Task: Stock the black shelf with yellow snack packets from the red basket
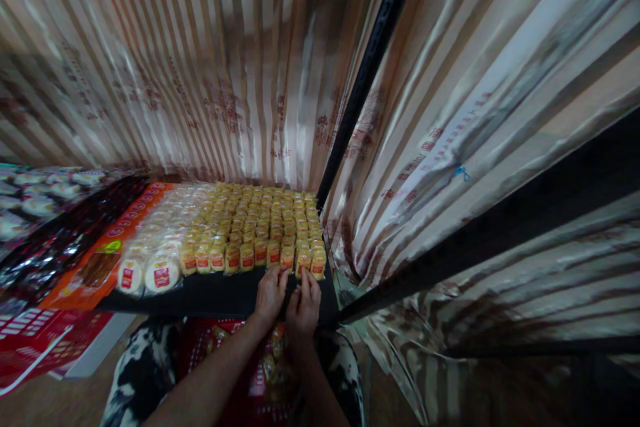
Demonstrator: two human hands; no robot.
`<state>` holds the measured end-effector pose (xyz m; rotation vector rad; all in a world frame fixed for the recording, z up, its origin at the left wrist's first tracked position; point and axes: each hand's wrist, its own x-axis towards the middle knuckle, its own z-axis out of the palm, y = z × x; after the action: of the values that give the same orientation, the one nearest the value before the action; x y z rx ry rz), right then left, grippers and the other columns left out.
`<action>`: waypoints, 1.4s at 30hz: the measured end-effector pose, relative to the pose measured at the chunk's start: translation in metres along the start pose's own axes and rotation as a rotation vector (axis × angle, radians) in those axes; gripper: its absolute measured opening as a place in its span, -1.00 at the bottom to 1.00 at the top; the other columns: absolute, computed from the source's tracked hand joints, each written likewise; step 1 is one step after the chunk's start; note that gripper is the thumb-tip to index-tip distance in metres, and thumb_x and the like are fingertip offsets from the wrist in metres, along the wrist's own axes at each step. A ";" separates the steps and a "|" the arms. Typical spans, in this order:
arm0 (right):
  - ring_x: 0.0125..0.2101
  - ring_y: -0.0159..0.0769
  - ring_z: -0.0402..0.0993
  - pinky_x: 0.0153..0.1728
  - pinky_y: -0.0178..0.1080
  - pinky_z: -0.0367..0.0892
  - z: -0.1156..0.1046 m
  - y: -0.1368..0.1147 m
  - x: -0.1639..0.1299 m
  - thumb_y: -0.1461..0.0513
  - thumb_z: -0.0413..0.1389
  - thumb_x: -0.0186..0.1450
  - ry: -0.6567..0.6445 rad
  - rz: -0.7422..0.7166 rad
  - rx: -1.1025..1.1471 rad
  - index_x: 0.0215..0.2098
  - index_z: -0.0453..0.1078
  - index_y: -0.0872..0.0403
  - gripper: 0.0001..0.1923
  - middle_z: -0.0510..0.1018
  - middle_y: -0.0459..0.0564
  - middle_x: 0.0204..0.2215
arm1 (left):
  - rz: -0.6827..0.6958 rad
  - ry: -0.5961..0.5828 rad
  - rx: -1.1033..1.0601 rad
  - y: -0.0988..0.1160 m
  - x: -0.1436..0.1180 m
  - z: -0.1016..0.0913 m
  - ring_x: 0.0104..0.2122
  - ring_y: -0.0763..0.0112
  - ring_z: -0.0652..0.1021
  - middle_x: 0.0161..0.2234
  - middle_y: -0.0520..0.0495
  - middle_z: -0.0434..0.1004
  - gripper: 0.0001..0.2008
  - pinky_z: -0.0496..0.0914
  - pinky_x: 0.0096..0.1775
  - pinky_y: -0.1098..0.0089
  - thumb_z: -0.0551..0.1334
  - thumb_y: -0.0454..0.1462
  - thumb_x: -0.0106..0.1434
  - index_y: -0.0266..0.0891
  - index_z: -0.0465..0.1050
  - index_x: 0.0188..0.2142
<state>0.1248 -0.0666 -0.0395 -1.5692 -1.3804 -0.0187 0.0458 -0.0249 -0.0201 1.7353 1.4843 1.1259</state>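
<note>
Many rows of yellow snack packets (255,220) already fill the dark shelf (210,297); only its front strip stays bare. Both the left hand (271,293) and right hand (303,303) press fingers narrowly onto front-row packets near the right corner.

Both hands (287,300) forward, side by side

Shop or market stall, goods laid out for sale. Dark display shelf (210,297) packed with neat rows of small wrapped yellow snacks (260,220), red labels facing front. Beside them round white packaged cakes (155,267), orange packets (100,260), dark glossy packets (55,247). Striped plastic sheeting (200,60) with red print walls stall, black frame pole (370,73) holding it
</note>
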 end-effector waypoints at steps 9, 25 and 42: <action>0.04 -0.17 0.18 -0.01 -0.04 0.21 0.008 -0.001 0.009 0.40 -0.18 0.17 -0.099 0.078 -0.011 0.15 0.15 0.08 -0.43 0.29 0.14 0.01 | 0.023 -0.014 0.005 -0.001 0.003 0.000 -0.23 0.39 0.53 -0.26 -0.09 0.55 -0.75 0.40 -0.13 0.34 0.01 -0.24 0.24 -0.23 0.44 -0.24; 0.13 -0.08 0.05 0.03 0.08 0.13 -0.011 0.005 0.014 0.34 -0.18 0.24 0.067 0.042 -0.073 0.18 0.09 0.06 -0.47 0.12 0.16 0.15 | 0.037 -0.027 0.060 -0.003 0.001 0.003 -0.32 0.40 0.55 -0.26 -0.13 0.54 -0.71 0.42 -0.23 0.39 -0.05 -0.27 0.28 -0.28 0.41 -0.20; 0.11 -0.16 0.09 0.07 0.02 0.12 -0.027 0.004 0.020 0.33 -0.18 0.22 0.000 0.062 0.035 0.06 0.26 0.12 -0.54 0.20 0.15 0.09 | 0.115 -0.012 0.201 0.001 -0.002 0.000 -0.21 0.36 0.53 -0.21 -0.13 0.55 -0.73 0.40 -0.12 0.37 -0.01 -0.32 0.26 -0.25 0.42 -0.16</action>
<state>0.1497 -0.0687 -0.0166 -1.5825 -1.3246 0.0433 0.0460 -0.0267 -0.0196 1.9823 1.5527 1.0510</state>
